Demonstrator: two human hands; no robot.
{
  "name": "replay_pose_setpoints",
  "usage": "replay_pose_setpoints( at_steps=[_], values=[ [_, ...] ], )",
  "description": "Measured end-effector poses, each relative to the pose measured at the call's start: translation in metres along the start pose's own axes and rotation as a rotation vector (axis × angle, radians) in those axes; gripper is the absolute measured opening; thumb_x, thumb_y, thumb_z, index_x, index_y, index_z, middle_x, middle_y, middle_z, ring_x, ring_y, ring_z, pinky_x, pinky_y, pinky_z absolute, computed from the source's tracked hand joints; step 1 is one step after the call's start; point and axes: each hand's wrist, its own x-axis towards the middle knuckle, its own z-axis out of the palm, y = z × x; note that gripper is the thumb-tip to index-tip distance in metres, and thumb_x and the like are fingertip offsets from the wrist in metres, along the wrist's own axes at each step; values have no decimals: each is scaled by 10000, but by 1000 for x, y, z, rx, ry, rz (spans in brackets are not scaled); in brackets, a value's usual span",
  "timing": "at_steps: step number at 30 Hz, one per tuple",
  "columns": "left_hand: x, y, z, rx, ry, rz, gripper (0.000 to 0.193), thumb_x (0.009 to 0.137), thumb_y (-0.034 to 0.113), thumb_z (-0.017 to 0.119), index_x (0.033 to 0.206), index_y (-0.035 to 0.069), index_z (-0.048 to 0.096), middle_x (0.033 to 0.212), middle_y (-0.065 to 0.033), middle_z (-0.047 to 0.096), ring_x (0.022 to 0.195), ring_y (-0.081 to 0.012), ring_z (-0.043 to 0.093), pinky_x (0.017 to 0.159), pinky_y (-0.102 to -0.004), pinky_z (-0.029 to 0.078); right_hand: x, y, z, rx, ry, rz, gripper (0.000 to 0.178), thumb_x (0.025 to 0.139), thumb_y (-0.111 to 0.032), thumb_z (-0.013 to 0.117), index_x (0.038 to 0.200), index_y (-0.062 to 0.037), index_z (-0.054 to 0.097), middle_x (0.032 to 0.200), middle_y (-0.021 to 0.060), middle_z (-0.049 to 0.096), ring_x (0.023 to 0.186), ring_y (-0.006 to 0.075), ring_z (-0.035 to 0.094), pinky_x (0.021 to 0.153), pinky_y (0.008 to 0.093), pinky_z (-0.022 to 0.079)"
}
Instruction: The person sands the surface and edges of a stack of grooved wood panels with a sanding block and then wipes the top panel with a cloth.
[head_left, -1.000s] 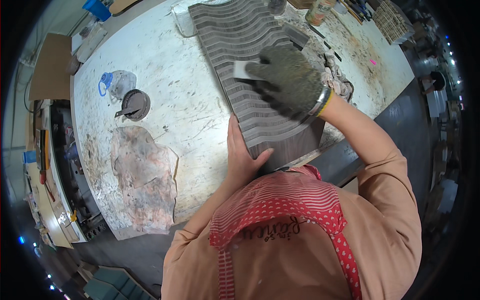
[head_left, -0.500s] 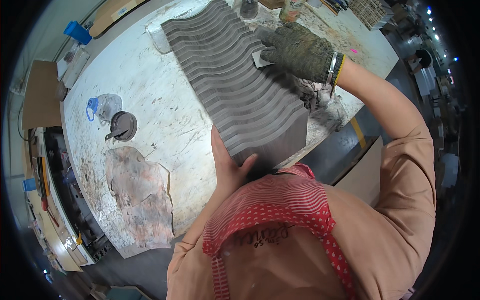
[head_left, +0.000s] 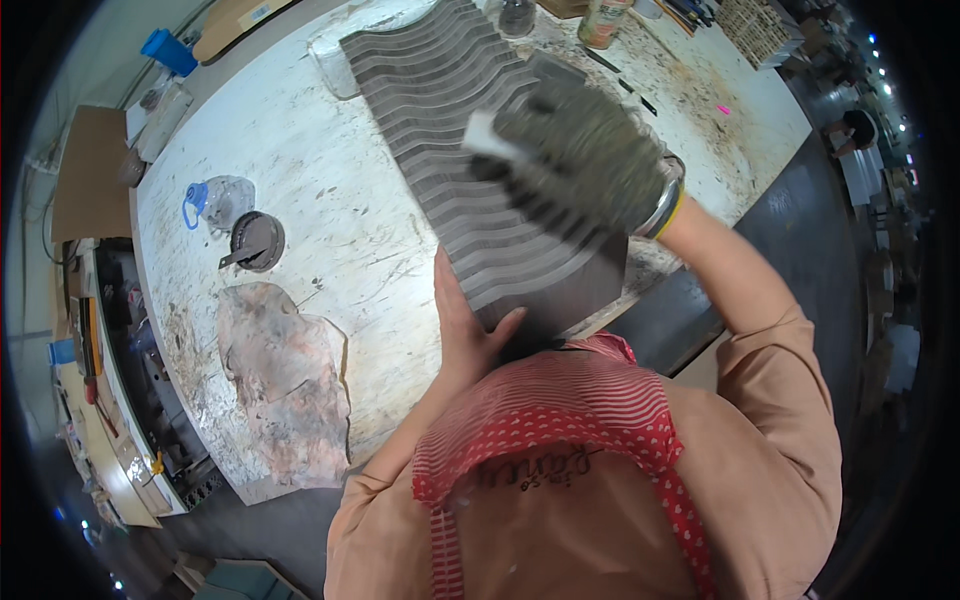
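Observation:
A long grey block with a wavy, ridged top (head_left: 440, 120) lies slanted across the white table, its near end close to my apron. My bare left hand (head_left: 468, 330) grips its near left corner, fingers along the side and thumb at the near end. My right hand (head_left: 580, 150), in a dark, dirty knit glove, is over the block's right half, smeared by motion. A small white pad (head_left: 484, 132) sticks out from its fingers; its exact kind is unclear. Beyond the glove a flat grey piece (head_left: 556, 68) shows at the block's right edge.
Left on the stained table (head_left: 370, 300) are a clear jug with a blue handle (head_left: 225, 200), a round dark tin with a flat tool (head_left: 257, 242) and a smudged cloth (head_left: 285, 380). A can (head_left: 604, 22), dark sticks (head_left: 637, 96) and a wicker basket (head_left: 755, 32) are at the far right.
My right hand has swept left and nearer, from the block's right edge onto its ridges, with the white pad. My left hand keeps its grip. The whole view has shifted slightly.

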Motion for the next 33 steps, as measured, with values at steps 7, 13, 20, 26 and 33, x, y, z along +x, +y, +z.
replay_pose_setpoints(
  at_steps=[7, 13, 20, 26, 33],
  values=[
    [1, -2, -1, -37, -8, -36, 1244, 662, 220, 926, 1565, -91, 128, 1583, -330, 234, 1467, -480, 269, 1212, -506, 256, 30, -55, 8, -69, -133, -90, 352, 886, -305, 677, 1185, -120, 678, 1051, 157, 626, 938, 303, 624, 818, 444, 519],
    [1, -1, -1, 23, 12, 1, 1215, 672, 259, 918, 1543, -122, 161, 1564, -361, 246, 1457, -503, 274, 1205, -514, 268, 41, -27, 9, -41, -44, -37, 349, 865, -264, 717, 1192, -149, 674, 1070, 147, 631, 960, 316, 629, 825, 438, 520],
    [3, 1, -5, -8, -7, -19, 1208, 682, 300, 910, 1535, -129, 169, 1562, -361, 245, 1447, -509, 285, 1195, -517, 279, 70, -26, 38, -106, -43, -249, 308, 895, -272, 652, 1168, -132, 685, 1180, 178, 656, 1083, 365, 639, 919, 507, 495],
    [3, -2, -2, 4, -8, 3, 1211, 699, 333, 898, 1539, -124, 155, 1568, -364, 218, 1446, -517, 275, 1179, -542, 285, 76, -21, 29, -128, -40, -376, 292, 886, -241, 646, 1156, -144, 699, 1225, 173, 661, 1112, 362, 641, 959, 501, 489],
    [1, -11, 3, 4, 23, 54, 1216, 729, 413, 870, 1548, -113, 141, 1571, -367, 205, 1447, -522, 268, 1172, -555, 282, 80, -22, 26, -128, -131, -324, 287, 905, -273, 632, 1159, -157, 697, 1285, 173, 647, 1187, 353, 623, 1033, 479, 470]
  ],
)
